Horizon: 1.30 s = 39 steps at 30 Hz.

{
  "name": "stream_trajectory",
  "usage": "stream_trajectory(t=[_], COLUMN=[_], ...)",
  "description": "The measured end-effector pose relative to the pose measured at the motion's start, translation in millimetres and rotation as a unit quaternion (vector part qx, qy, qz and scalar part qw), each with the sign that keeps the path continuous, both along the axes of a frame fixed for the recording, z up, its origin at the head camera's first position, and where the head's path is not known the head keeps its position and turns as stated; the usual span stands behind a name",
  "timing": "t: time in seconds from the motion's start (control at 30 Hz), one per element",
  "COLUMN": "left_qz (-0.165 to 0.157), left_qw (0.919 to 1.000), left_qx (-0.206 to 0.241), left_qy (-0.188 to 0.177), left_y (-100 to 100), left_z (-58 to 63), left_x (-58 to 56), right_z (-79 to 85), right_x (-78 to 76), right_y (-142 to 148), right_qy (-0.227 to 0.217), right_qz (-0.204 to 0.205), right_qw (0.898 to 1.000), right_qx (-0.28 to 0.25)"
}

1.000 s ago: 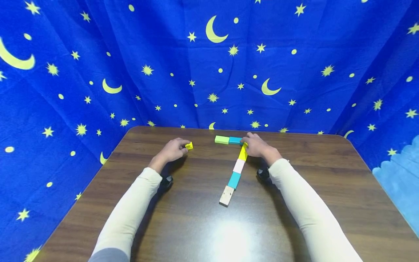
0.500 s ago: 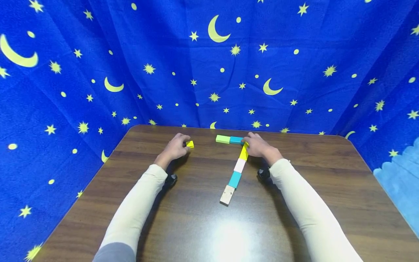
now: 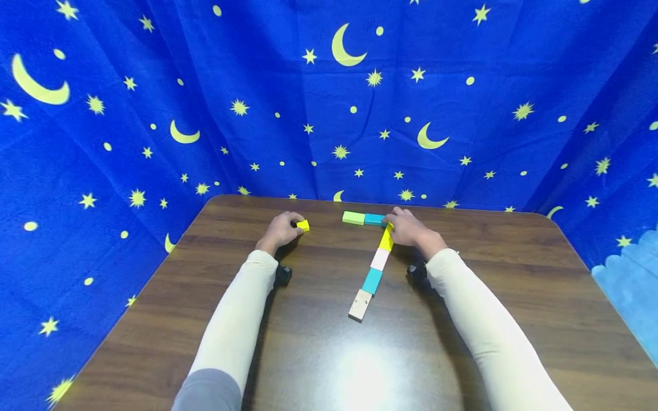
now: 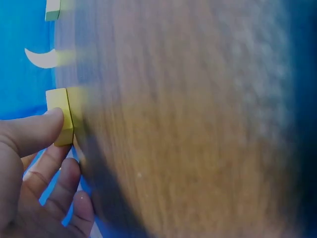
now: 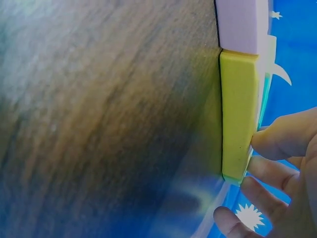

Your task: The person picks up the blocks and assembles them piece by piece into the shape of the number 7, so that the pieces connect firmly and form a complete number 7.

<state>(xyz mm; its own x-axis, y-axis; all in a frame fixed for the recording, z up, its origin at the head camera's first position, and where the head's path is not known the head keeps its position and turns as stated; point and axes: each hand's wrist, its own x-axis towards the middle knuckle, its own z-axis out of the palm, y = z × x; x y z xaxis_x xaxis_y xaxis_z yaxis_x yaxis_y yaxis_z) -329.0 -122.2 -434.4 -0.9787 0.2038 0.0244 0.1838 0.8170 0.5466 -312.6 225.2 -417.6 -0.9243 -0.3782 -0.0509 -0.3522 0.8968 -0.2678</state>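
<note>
In the head view my left hand (image 3: 281, 229) pinches a small yellow block (image 3: 303, 226) at the table's far left. The left wrist view shows the thumb on the face of this yellow block (image 4: 58, 116). My right hand (image 3: 409, 229) is at the corner of a row of blocks. Its thumb and fingers hold the far end of another yellow block (image 5: 238, 114). A pink block (image 3: 380, 259), a teal block (image 3: 372, 281) and a bare wooden block (image 3: 360, 305) line up toward me. Left of the corner lie a second teal block (image 3: 374, 219) and a light green block (image 3: 353, 217).
All the blocks are on a brown wooden table (image 3: 308, 337). Its far edge meets a blue curtain (image 3: 288, 85) with stars and moons. A light blue cloth (image 3: 629, 285) hangs at the right.
My left wrist and forearm have swung right and forward around the pinched yellow block, which has shifted little. The right hand and the block row stay put. The head view has turned slightly.
</note>
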Motion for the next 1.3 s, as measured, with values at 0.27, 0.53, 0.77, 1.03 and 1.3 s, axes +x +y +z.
stream_trajectory(t=[0.27,0.53,0.77,1.03,1.3], left_qz=[0.036,0.072,0.077,0.07,0.07], left_qw=[0.9982,0.9948,0.9942,0.995,0.9957], left_qx=[0.04,0.055,0.054,0.056,0.048], left_qy=[-0.027,-0.048,-0.051,-0.045,-0.037], left_y=[4.8,7.8,7.6,5.2,5.0], left_z=[-5.3,-5.6,-3.9,-6.9,-6.2], left_x=[-0.1,0.5,0.7,0.6,0.9], right_z=[-0.4,1.1,2.1,1.1,1.4], right_x=[1.0,0.9,1.6,2.2,2.6], right_y=[1.3,0.6,-1.0,-0.8,-1.5], right_qy=[-0.017,0.006,-0.001,0.001,-0.008], right_qz=[-0.008,-0.002,-0.004,-0.005,-0.008], right_qw=[1.0,1.0,1.0,1.0,1.0], right_qx=[-0.005,-0.001,-0.004,-0.002,-0.002])
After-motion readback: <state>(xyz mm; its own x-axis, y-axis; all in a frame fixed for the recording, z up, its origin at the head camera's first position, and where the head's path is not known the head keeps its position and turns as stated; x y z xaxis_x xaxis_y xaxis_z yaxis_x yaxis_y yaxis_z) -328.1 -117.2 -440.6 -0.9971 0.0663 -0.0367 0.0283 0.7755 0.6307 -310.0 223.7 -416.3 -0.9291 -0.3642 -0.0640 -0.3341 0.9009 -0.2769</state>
